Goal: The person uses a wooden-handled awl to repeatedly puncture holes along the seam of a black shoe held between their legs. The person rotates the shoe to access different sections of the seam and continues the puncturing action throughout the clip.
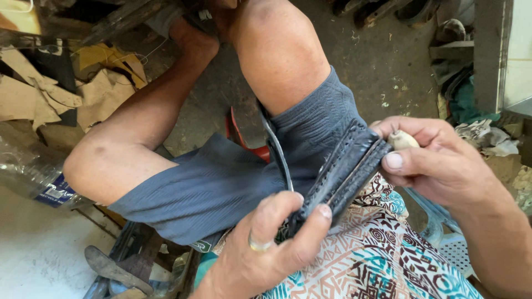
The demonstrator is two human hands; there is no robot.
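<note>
Left hand (pixel 260 249) pinching the near end of a dark leather strap (pixel 339 174), thumb on top, fingers curled beneath, ring on one finger. Right hand (pixel 438 160) clamped on the far end of the same strap, thumb pressed flat to its edge, a pale wooden handle (pixel 402 139) tucked inside the closed fingers; tool tip hidden, so kind not certain. Strap stretched between the two grips, tilted up toward the right grip, stitched along both edges, resting over the lap. A thin loose strip (pixel 277 149) curving up and away just beyond the left grip. Under both grips, grey shorts (pixel 221 182) and a patterned cloth (pixel 382 254). Beyond the strap, two bare knees and a red object (pixel 244 138) partly hidden between the legs. Far off the left grip, one clear plastic bottle (pixel 33 177) lying on its side, contents not readable, and torn cardboard scraps (pixel 83 94).
</note>
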